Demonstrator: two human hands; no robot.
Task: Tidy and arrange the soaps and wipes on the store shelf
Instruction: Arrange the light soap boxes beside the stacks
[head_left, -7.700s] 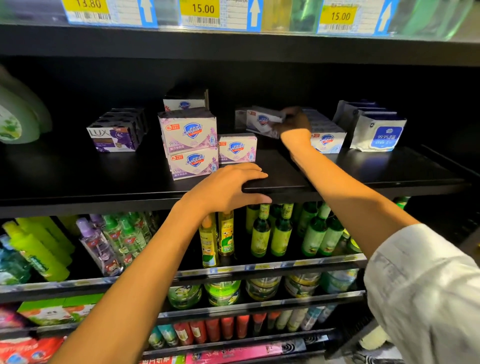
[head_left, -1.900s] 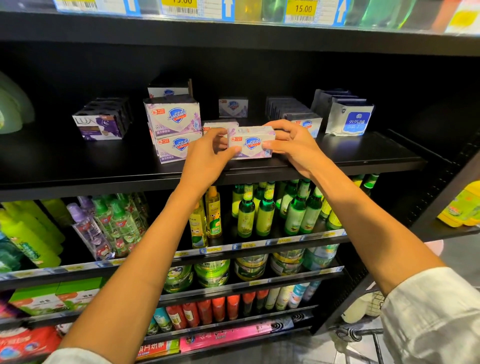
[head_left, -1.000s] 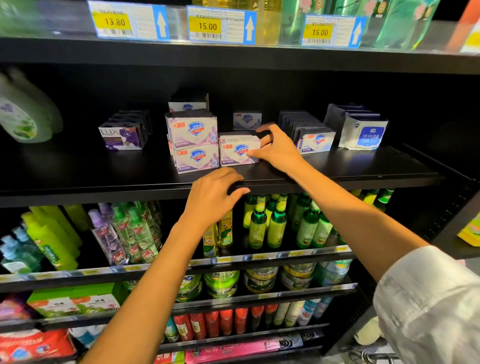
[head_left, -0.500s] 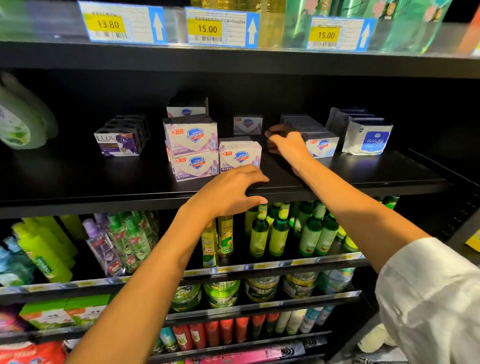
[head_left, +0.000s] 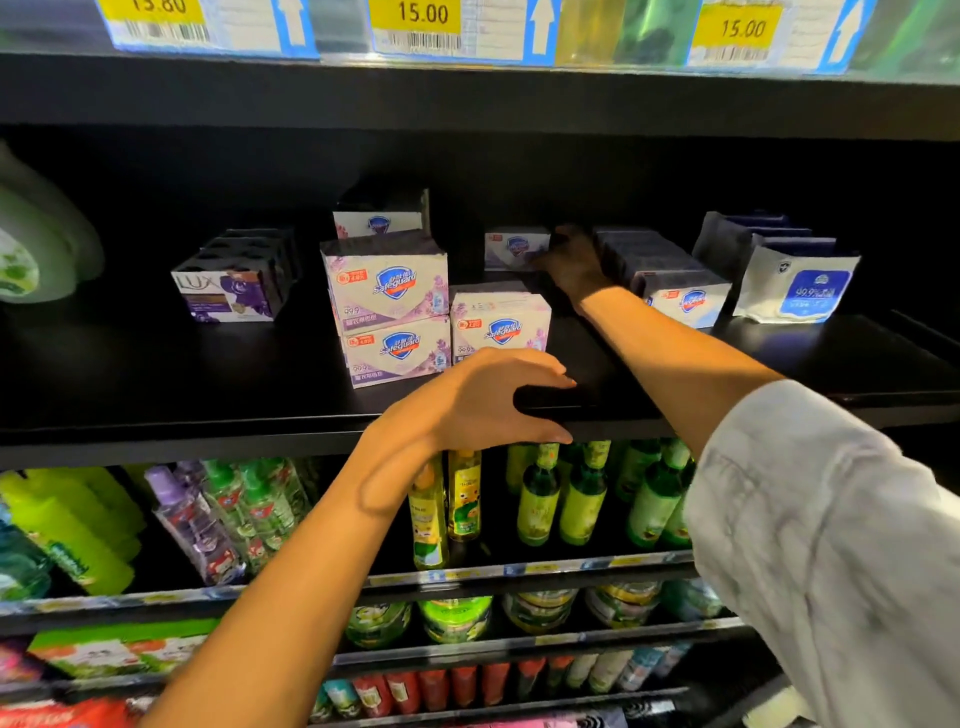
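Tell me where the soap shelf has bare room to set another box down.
Bare shelf lies left of and before the Lux boxes. More lies before the wipes packs, right of the right hand. Crowded: the Safeguard stack with the left hand on the shelf edge, and the back row.

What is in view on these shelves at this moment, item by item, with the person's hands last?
Safeguard boxes: two stacked, lavender-white, shelf centre
Single Safeguard box: one, right of the stack
Rear Safeguard box: one, at the back
Lux boxes: one row, purple-black, left
Dark-topped soap row: one, right of centre
Wipes packs: several, white-blue, far right
Green bottles: many, shelf below
Price tags: three, yellow, above
Left hand: rests on shelf edge
Right hand: reaches the rear box
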